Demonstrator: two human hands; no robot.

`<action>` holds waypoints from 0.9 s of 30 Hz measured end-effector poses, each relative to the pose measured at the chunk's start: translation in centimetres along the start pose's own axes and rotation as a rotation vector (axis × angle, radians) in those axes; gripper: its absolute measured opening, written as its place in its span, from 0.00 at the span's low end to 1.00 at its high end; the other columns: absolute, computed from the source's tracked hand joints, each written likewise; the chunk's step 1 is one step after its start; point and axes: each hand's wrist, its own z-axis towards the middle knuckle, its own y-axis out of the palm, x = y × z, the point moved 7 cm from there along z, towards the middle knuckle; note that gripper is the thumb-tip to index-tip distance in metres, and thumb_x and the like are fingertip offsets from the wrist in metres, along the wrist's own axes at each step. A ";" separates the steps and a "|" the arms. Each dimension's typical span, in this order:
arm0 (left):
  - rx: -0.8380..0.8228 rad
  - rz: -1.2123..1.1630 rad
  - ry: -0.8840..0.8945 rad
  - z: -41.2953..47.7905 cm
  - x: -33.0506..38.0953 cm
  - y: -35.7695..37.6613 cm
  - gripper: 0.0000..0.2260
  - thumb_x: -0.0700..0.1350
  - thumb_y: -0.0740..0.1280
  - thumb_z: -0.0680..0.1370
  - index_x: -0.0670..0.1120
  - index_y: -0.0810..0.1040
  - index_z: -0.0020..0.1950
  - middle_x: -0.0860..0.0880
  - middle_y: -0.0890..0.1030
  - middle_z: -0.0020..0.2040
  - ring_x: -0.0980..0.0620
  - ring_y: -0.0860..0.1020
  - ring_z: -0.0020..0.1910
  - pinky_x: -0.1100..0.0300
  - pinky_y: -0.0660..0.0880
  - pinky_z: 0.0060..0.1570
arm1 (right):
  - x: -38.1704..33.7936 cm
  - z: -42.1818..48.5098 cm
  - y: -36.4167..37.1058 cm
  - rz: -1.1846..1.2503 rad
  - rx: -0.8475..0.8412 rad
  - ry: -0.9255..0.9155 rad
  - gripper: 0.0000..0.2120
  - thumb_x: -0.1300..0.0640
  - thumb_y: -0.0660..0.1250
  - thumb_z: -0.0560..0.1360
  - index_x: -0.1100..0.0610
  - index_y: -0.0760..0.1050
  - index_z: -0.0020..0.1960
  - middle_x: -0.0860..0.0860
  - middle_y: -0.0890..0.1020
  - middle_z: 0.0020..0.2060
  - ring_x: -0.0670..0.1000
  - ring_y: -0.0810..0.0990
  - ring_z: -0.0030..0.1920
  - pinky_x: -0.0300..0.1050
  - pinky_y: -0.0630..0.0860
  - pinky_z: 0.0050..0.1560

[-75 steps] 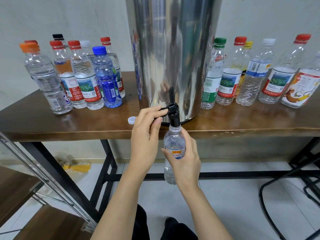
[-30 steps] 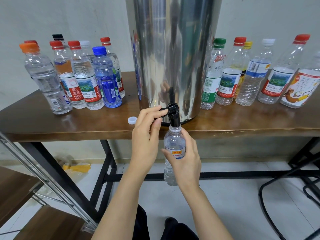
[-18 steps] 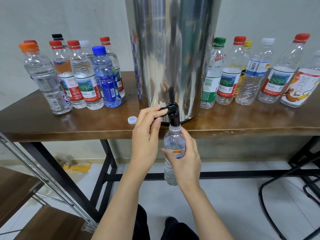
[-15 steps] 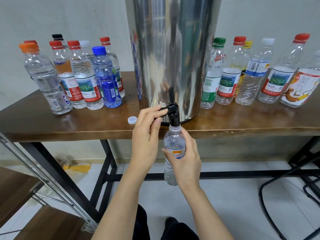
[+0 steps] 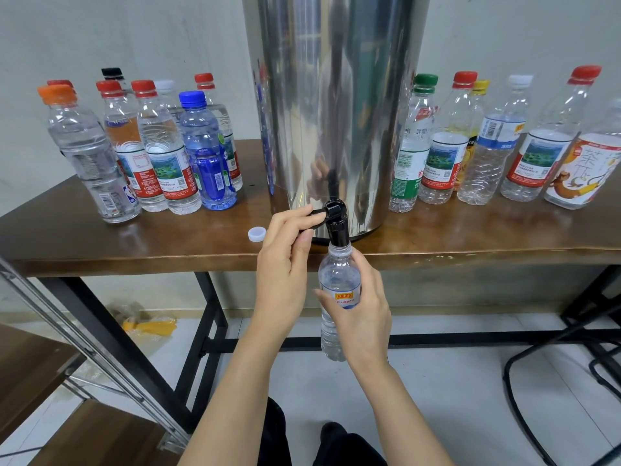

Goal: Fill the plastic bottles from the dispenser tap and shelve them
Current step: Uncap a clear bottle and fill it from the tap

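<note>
Right hand (image 5: 361,317) was wrapped round the little bottle (image 5: 337,274), holding its mouth up against the black tap (image 5: 337,230) just off the front edge of the table (image 5: 134,243). Left hand (image 5: 282,264) pinched the tap lever (image 5: 314,213).

> any tips so it doesn't overflow?

I reckoned the trick was watching the neck, holding the mouth square under the spout and letting go of the lever early. Thin bottle like that squeezes easy, so a light hold. Couldn't read the level well from above.

> what was in the way?

Not much. Its white cap (image 5: 256,234) sat loose on the table just left of my hand, easy to knock off. Capped bottles stood either side of the steel dispenser (image 5: 336,95), a left cluster (image 5: 158,156) and a right cluster (image 5: 487,153). Wooden shelves (image 5: 30,361) were down at my lower left, so I figured the carry would have to swing round the table leg (image 5: 111,338).
</note>
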 end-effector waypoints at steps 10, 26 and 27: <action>-0.001 0.000 -0.007 0.0 0.1 0.0 0.12 0.36 0.60 0.83 0.47 0.80 0.60 0.58 0.75 0.60 0.63 0.73 0.63 0.72 0.66 0.61 | 0.0 0.0 0.0 -0.009 -0.002 -0.008 0.36 0.49 0.77 0.70 0.39 0.64 0.73 0.32 0.69 0.60 0.26 0.68 0.55 0.38 0.72 0.48; -0.002 0.007 -0.013 0.0 0.0 0.1 0.12 0.36 0.60 0.83 0.47 0.80 0.60 0.57 0.76 0.61 0.62 0.73 0.64 0.71 0.67 0.61 | -0.2 0.2 -0.1 -0.018 0.000 -0.014 0.36 0.48 0.78 0.69 0.39 0.64 0.72 0.33 0.69 0.60 0.31 0.68 0.56 0.33 0.69 0.46; -0.001 0.006 -0.012 0.0 0.0 0.0 0.12 0.36 0.60 0.83 0.47 0.80 0.60 0.57 0.76 0.61 0.62 0.73 0.64 0.71 0.67 0.61 | -0.2 0.2 -0.1 -0.014 -0.001 -0.012 0.36 0.48 0.78 0.69 0.39 0.64 0.72 0.33 0.69 0.60 0.32 0.68 0.56 0.33 0.69 0.46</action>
